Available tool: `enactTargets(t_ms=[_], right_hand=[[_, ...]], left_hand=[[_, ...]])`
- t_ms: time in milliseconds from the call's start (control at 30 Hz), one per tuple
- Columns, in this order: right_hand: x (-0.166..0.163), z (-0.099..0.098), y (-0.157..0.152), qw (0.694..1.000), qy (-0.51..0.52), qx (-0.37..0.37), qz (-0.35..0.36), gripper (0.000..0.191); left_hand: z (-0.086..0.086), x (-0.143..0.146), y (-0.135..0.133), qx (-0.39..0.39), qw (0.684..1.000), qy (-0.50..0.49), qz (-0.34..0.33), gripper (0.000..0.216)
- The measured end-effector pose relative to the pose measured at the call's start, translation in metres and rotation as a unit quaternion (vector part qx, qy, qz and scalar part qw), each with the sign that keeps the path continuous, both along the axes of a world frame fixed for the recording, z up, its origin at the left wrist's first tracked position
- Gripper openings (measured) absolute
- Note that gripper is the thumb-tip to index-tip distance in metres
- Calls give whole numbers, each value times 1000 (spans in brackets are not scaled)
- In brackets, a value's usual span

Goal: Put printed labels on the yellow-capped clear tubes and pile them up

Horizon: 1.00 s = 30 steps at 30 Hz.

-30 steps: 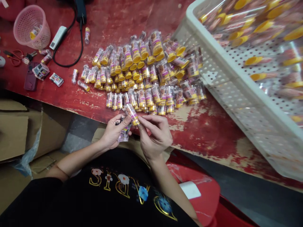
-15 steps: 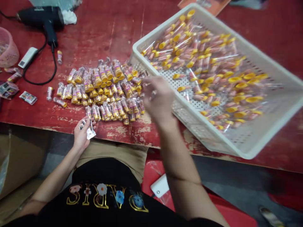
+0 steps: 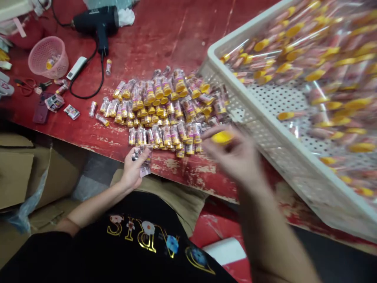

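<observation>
My left hand (image 3: 131,169) is closed around some small printed plastic sleeves (image 3: 145,169) at the table's front edge. Blurred by motion, my right hand (image 3: 240,157) pinches a yellow-capped tube (image 3: 222,137) between the pile and the crate; only the round cap shows clearly. A heap of small clear tubes with printed sleeves and yellow caps (image 3: 159,92) lies stacked on the red table just beyond both hands. To the right, a white perforated crate (image 3: 262,118) holds many more yellow-capped tubes (image 3: 294,29) with pinkish contents.
A black heat gun (image 3: 96,19) lies at the back left, its cord looping forward. Near it are a pink basket (image 3: 34,59), a white device (image 3: 76,67), red-handled scissors (image 3: 27,87) and sleeve packs (image 3: 54,103). Cardboard boxes (image 3: 14,173) stand below the table at left.
The view has swung left, bringing the scissors into sight. My right hand, earlier beside the crate corner, now shows a yellow-capped tube in its fingers. My left hand still holds the sleeves.
</observation>
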State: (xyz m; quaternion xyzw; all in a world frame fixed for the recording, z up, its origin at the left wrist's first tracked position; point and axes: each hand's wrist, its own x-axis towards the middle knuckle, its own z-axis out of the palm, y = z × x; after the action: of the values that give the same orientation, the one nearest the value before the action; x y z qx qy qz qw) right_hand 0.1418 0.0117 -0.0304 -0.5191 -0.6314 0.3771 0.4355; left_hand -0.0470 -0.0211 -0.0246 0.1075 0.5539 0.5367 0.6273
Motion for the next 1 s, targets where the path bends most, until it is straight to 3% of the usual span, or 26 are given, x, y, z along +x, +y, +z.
enactTargets(t_ms=[133, 300, 467, 567, 833, 1000], right_hand=[[-38, 0, -24, 988, 139, -69, 2, 26], [-38, -2, -23, 968, 201, -138, -62, 26], [-42, -4, -21, 965, 203, -117, -115, 24], [-38, -7, -23, 957, 243, -119, -107, 27], [-16, 16, -48, 936, 325, -5, -139, 40], [-29, 8, -49, 940, 270, 52, -201, 32]], left_hand=[[4, 25, 5, 27, 998, -50, -30, 51], [4, 30, 6, 20, 997, -59, -44, 48], [9, 37, 8, -1, 996, -79, -33, 54], [17, 38, 13, -5, 995, -88, -45, 53], [28, 35, 24, -66, 979, -183, -54, 38], [26, 38, 23, -77, 970, -206, -102, 33]])
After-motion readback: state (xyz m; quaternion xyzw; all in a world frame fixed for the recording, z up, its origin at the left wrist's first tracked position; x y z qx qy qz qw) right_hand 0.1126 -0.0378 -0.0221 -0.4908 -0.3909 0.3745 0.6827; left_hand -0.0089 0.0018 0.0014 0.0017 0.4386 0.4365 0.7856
